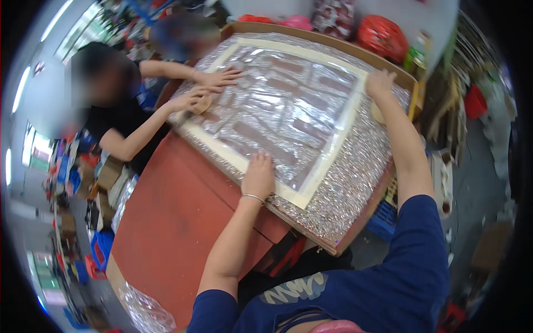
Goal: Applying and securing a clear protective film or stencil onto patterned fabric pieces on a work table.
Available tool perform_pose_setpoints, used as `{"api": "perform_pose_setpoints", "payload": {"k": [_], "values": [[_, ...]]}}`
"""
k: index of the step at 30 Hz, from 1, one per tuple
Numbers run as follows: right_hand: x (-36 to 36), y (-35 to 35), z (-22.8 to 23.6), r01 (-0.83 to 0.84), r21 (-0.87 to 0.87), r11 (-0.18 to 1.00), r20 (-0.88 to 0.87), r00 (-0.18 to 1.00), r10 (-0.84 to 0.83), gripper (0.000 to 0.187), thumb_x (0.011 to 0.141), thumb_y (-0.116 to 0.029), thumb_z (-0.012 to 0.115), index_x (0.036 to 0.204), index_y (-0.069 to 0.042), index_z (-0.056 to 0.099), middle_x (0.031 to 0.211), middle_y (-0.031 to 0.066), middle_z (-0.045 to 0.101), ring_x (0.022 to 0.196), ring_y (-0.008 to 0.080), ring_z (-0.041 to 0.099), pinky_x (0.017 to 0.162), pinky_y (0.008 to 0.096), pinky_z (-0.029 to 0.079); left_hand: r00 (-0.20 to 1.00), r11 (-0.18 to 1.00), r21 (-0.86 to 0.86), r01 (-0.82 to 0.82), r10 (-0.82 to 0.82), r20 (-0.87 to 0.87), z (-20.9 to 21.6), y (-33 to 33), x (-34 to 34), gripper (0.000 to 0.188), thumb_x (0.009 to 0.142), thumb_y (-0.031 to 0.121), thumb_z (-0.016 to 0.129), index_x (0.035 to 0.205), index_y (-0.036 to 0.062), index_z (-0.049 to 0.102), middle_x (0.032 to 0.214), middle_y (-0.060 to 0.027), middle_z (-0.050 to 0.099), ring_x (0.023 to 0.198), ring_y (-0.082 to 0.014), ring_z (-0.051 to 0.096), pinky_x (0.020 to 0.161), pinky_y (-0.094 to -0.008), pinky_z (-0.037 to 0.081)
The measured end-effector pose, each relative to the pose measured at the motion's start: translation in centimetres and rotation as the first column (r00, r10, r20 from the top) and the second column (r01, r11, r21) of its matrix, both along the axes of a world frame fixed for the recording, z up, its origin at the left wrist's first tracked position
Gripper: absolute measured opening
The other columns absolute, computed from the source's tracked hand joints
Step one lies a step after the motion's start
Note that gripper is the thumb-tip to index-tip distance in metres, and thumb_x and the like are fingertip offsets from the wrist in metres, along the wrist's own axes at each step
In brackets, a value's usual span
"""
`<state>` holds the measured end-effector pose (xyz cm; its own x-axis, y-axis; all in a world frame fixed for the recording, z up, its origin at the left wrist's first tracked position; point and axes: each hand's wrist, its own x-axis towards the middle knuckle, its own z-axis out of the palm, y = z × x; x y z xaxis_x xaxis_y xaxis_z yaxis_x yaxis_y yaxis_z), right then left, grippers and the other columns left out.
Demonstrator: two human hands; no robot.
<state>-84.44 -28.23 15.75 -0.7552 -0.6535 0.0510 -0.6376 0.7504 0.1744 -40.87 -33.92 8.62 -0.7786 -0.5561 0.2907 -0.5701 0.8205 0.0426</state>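
A clear film sheet with a cream border and see-through blocks showing brown lies on a glittery silver board. My left hand rests on the sheet's near edge, fingers stretched flat over the border. Out at the far right corner, my right hand lies on the border and glitter, its fingers partly apart. Below that wrist sits a tan rounded piece, partly hidden by my forearm. Across from me, a co-worker's flat hand presses the sheet, and their other hand grips a tan round pad.
The board sits in a shallow brown tray on a reddish-brown table. Behind it stand a red plastic bag and a green bottle. Crumpled clear plastic hangs at the table's lower left; a blue crate is at right.
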Motion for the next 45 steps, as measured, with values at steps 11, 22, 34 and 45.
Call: {"api": "perform_pose_setpoints", "payload": {"k": [11,22,34,45], "values": [[-0.2,-5.3,-4.0,0.208,-0.577,0.790,0.140,0.978,-0.155,0.030,0.081,-0.017,0.053,0.105,-0.001,0.062,0.110,0.0231,0.062,0.103,0.0379,0.060,0.090,0.0520,0.043,0.982,0.902,0.427,-0.069,0.137,-0.129,3.6,0.9,0.8,0.013,0.085,0.016,0.054,0.088,0.0063,0.062,0.099,-0.0094,0.064,0.088,-0.0287,0.062,0.075,-0.0391,0.051],[-0.8,-4.8,-4.8,0.138,-0.802,0.582,0.451,0.778,0.438,0.037,0.083,-0.034,0.064,0.088,0.002,0.066,0.076,0.0127,0.066,0.072,0.0252,0.064,0.067,0.0386,0.048,0.931,0.875,0.469,0.118,0.067,-0.359,3.0,0.5,-0.2,0.012,0.082,0.008,0.059,0.091,0.0036,0.065,0.096,-0.0094,0.063,0.087,-0.0290,0.061,0.078,-0.0358,0.050],[12.1,-0.5,3.6,-0.475,-0.878,0.063,-0.352,0.729,0.587,0.026,0.087,-0.009,0.051,0.111,-0.010,0.061,0.090,0.0194,0.064,0.078,0.0383,0.062,0.066,0.0449,0.049,0.598,0.788,0.517,0.336,0.246,-0.763,12.0,-9.1,-16.0,0.064,0.091,0.048,0.047,0.133,-0.0008,0.040,0.133,-0.0274,0.043,0.123,-0.0385,0.041,0.100,-0.0389,0.035],[11.3,0.5,4.1,-0.358,-0.932,0.057,-0.269,0.790,0.550,0.032,0.087,-0.005,0.049,0.118,-0.012,0.058,0.101,0.0175,0.064,0.087,0.0357,0.063,0.072,0.0400,0.052,0.499,-0.084,0.672,0.736,0.737,-0.455,14.5,-4.7,-19.8,0.045,0.098,0.043,0.034,0.111,0.0025,0.049,0.091,-0.0116,0.057,0.081,-0.0263,0.060,0.072,-0.0450,0.052]]}}
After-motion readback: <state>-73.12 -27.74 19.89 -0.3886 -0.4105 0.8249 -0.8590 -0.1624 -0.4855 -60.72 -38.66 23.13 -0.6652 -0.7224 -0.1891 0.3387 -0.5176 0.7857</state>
